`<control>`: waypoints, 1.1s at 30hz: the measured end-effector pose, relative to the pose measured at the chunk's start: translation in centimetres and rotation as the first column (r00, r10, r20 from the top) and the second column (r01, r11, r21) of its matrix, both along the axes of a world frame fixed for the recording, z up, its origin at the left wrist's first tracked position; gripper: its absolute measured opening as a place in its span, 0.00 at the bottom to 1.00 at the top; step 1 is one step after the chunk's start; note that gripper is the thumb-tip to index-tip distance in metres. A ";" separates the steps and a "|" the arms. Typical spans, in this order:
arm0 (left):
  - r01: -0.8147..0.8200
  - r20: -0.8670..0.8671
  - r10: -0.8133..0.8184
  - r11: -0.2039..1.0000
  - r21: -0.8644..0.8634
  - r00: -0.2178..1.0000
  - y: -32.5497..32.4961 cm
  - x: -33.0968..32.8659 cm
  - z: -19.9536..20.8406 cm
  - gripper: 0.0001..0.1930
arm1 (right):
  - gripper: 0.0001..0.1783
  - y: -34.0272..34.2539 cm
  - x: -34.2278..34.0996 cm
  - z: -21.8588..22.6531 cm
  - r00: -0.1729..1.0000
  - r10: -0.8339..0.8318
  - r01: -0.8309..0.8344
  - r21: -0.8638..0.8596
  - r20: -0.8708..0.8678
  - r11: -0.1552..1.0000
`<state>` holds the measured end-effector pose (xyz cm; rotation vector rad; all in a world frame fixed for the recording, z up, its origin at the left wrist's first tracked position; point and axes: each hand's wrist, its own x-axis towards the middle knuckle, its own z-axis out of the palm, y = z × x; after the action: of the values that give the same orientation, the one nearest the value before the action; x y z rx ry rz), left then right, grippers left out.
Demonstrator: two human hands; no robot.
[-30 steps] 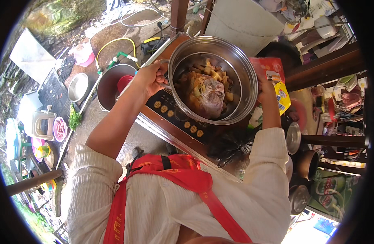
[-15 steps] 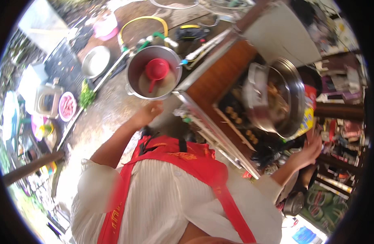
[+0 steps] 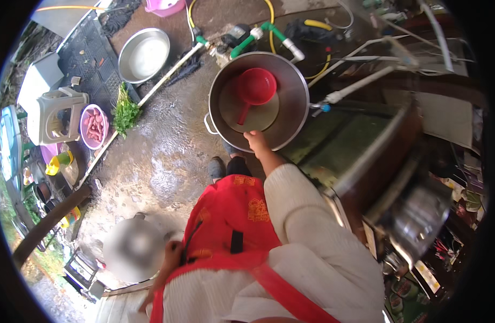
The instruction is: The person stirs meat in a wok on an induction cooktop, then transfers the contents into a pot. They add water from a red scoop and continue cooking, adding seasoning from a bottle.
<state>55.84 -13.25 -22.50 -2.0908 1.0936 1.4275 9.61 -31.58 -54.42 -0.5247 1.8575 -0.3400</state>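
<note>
"Hands?"

"My left hand [image 3: 174,253] is nearer me than the large round grey metal pot [image 3: 296,105], off to its left; blurred, so I cannot tell its grip. My right hand [image 3: 257,142] is over the pot's near rim, fingers loosely curled, nothing seen in them."

"The round red plastic dipper [image 3: 259,86]?"

"Inside the pot, handle toward me, just short of my fingers."

"Good practice?"

"My judgement: grasp the handle's end, keep the bowl level, clear the rim. Beyond the pot, avoid the green-and-white pipe [image 3: 275,32]."
</note>
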 end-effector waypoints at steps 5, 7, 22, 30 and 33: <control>-0.574 0.250 0.546 0.818 0.048 0.799 -0.1 1.0 3.0 0.11 | 0.28 -7.4 -0.6 -22.2 0.961 0.102 -0.116 -0.037 -0.258 0.993; -0.706 0.212 0.679 0.702 0.093 0.703 -0.3 0.3 3.0 0.11 | 0.28 -8.9 -0.7 -28.0 0.958 -0.196 0.157 -0.191 -0.208 0.969; -0.723 -0.050 0.743 0.662 0.196 0.667 -6.4 -7.1 -11.5 0.14 | 0.28 -4.5 -7.9 -18.8 0.763 0.187 0.010 0.300 -0.619 0.954; -0.746 -0.011 0.766 0.629 0.220 0.643 -4.7 -7.1 -12.8 0.11 | 0.22 -6.9 -5.2 -25.9 0.861 0.110 -0.004 0.208 -0.497 0.978; -0.744 -0.062 0.775 0.622 0.243 0.628 -4.4 -6.7 -12.7 0.11 | 0.13 -8.1 -4.1 -28.4 0.878 -0.017 -0.014 -0.060 -0.479 0.998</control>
<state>49.12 -17.67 -35.19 -2.4326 -0.0009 1.9967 5.49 -39.71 -82.77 -0.6968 2.3339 -0.2849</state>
